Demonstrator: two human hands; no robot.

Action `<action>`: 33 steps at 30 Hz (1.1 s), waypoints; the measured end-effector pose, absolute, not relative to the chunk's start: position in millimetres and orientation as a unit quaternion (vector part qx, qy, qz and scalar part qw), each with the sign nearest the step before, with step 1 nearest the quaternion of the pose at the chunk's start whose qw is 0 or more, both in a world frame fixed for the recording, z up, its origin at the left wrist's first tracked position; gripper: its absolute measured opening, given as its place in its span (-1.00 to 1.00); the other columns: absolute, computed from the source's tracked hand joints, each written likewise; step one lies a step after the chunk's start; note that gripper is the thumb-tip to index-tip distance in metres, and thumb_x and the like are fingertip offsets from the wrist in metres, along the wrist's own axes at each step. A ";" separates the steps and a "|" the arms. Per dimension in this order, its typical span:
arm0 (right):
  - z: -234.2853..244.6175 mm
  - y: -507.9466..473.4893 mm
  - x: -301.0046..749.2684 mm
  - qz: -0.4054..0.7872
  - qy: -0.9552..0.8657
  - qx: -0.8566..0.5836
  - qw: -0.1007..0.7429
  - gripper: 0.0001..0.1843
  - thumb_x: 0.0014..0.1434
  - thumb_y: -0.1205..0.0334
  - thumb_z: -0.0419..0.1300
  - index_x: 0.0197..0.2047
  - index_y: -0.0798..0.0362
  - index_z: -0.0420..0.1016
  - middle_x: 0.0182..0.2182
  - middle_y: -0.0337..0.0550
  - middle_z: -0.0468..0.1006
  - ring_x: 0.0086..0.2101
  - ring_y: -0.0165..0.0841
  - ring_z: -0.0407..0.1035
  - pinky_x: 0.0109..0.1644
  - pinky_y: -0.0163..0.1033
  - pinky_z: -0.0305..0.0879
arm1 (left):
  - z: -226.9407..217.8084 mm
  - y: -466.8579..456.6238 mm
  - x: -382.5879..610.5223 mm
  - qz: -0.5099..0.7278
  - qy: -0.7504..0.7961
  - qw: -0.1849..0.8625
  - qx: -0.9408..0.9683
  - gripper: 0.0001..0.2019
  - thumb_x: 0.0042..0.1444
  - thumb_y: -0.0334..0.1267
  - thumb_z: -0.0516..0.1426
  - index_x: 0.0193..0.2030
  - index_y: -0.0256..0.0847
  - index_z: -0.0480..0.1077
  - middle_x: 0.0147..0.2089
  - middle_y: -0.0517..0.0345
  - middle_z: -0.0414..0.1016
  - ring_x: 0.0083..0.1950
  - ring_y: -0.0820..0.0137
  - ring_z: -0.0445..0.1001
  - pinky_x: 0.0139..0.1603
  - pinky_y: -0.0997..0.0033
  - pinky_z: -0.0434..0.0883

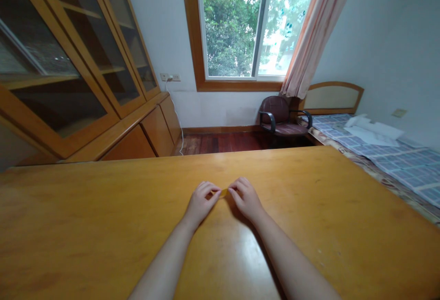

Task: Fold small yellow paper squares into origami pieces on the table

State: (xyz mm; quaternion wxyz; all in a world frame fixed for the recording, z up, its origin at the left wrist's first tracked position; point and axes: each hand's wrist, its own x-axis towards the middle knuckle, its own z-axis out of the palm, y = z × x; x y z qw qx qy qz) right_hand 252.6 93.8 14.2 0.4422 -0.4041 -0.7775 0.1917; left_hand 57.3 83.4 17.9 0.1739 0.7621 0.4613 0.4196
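I pinch a small yellow strip (223, 193) between my left hand (202, 201) and right hand (247, 200) over the bench (103, 226).
The strip's long axis runs left to right, its right end angled slightly toward the far edge, which lies near; my fingers cover both ends, and any lettering is too small to read. A dark red armchair (275, 110) stands past the far right corner, a bed (409, 171) beyond the right edge, a glass-fronted cabinet (130, 108) beyond the far edge's left part.
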 end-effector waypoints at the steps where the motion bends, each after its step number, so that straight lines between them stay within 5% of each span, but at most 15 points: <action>1: 14.4 93.8 252.5 0.191 -0.778 -0.404 0.442 -0.87 0.26 0.33 0.13 -0.30 0.03 0.48 -0.34 -0.14 0.46 -0.24 -0.28 0.32 -0.12 -0.17 0.26 | 18.5 83.1 57.4 0.419 0.461 0.171 0.764 -0.84 0.23 -0.23 0.12 -0.32 -0.18 0.47 -0.35 0.12 0.48 -0.25 0.35 0.41 -0.19 0.35 0.35; 13: 17.5 86.6 246.4 0.171 -0.804 -0.378 0.426 -0.89 0.25 0.30 0.14 -0.27 0.01 0.51 -0.34 -0.12 0.47 -0.25 -0.27 0.32 -0.14 -0.17 0.28 | 19.7 80.0 60.5 0.391 0.450 0.147 0.789 -0.84 0.23 -0.28 0.11 -0.37 -0.17 0.45 -0.37 0.14 0.48 -0.28 0.34 0.39 -0.20 0.33 0.33; 25: 8.8 101.5 255.0 0.192 -0.704 -0.458 0.508 -0.86 0.19 0.32 0.16 -0.40 0.04 0.47 -0.43 -0.16 0.44 -0.35 -0.31 0.35 -0.25 -0.23 0.29 | 19.7 81.1 56.1 0.440 0.479 0.170 0.740 -0.82 0.22 -0.26 0.11 -0.39 -0.19 0.43 -0.38 0.14 0.44 -0.29 0.36 0.39 -0.23 0.37 0.34; 33: 12.2 96.9 252.0 0.216 -0.760 -0.406 0.459 -0.91 0.23 0.30 0.18 -0.25 0.02 0.53 -0.33 -0.13 0.49 -0.26 -0.29 0.37 -0.13 -0.18 0.31 | 17.6 82.0 56.5 0.436 0.475 0.173 0.745 -0.83 0.23 -0.24 0.11 -0.37 -0.18 0.44 -0.37 0.14 0.45 -0.27 0.36 0.41 -0.21 0.38 0.35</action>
